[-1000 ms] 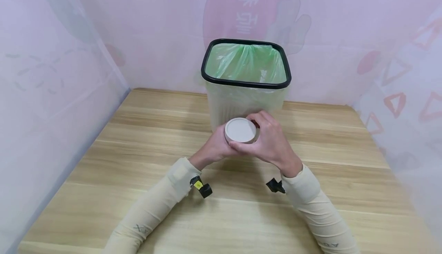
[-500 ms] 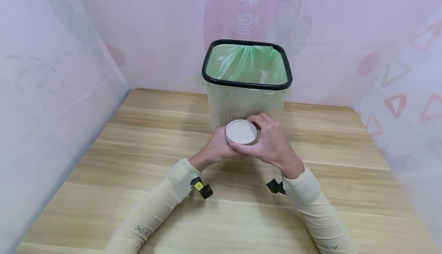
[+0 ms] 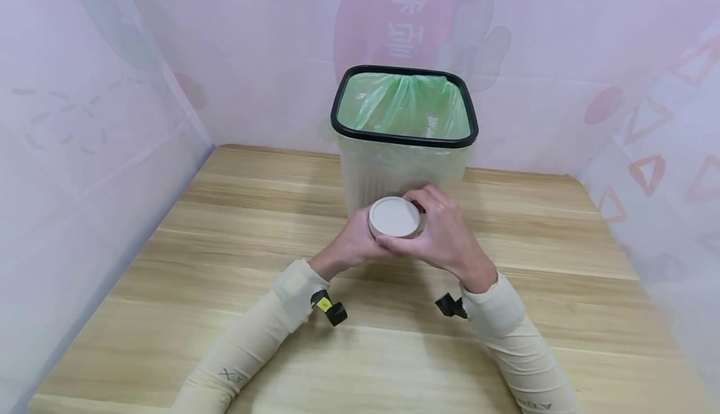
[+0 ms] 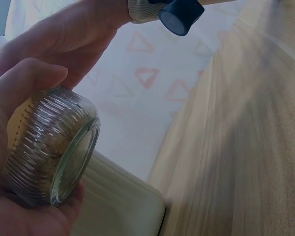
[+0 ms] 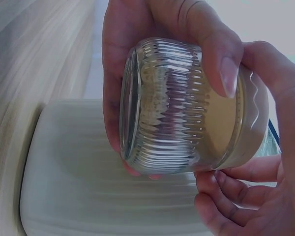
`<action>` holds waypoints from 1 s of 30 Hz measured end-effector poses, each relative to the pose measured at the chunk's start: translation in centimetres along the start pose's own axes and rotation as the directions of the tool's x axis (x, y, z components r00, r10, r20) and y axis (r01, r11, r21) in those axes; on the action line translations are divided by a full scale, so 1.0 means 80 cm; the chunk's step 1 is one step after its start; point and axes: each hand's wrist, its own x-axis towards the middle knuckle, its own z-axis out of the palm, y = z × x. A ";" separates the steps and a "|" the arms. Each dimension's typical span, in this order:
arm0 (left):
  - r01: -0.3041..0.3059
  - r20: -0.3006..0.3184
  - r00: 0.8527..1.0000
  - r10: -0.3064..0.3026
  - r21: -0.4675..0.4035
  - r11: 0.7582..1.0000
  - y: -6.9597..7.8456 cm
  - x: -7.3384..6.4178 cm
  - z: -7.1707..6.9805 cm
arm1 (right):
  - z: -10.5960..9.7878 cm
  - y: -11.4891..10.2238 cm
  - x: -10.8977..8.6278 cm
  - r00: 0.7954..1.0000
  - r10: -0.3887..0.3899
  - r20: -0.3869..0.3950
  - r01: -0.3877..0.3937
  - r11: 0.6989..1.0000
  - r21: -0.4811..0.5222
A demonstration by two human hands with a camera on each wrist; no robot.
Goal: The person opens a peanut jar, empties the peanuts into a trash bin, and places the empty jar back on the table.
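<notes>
A ribbed glass jar (image 5: pixel 167 108) with a pale beige lid (image 3: pixel 394 217) is held up in front of the bin. My left hand (image 3: pixel 355 237) grips the jar's glass body, its thumb lying along the side in the right wrist view. My right hand (image 3: pixel 444 232) holds the lid's rim between thumb and fingers. The lid sits on the jar. In the left wrist view the jar's round glass base (image 4: pixel 76 160) faces outward. Its contents cannot be made out clearly through the ribs.
A pale bin (image 3: pixel 368 173) with a black rim and a green plastic liner (image 3: pixel 405 101) stands just behind the hands on the wooden table (image 3: pixel 225 214). Printed cloth walls (image 3: pixel 259 57) rise along the back and sides. Each wrist carries a small black camera (image 3: pixel 336 313).
Both hands still hold the jar and lid in nearly the same pose. The whole head view has shifted very slightly; no clear turn of the lid shows.
</notes>
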 end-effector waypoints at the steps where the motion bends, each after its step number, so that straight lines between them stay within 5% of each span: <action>1: 0.000 0.001 1.000 0.000 0.000 1.000 0.000 0.000 0.000 | 0.000 0.000 0.000 1.000 0.000 0.001 0.000 1.000 -0.001; 30: -0.043 0.034 0.998 0.045 -0.076 0.996 0.004 -0.002 -0.001 | -0.003 0.001 -0.001 1.000 -0.030 0.007 0.030 1.000 0.004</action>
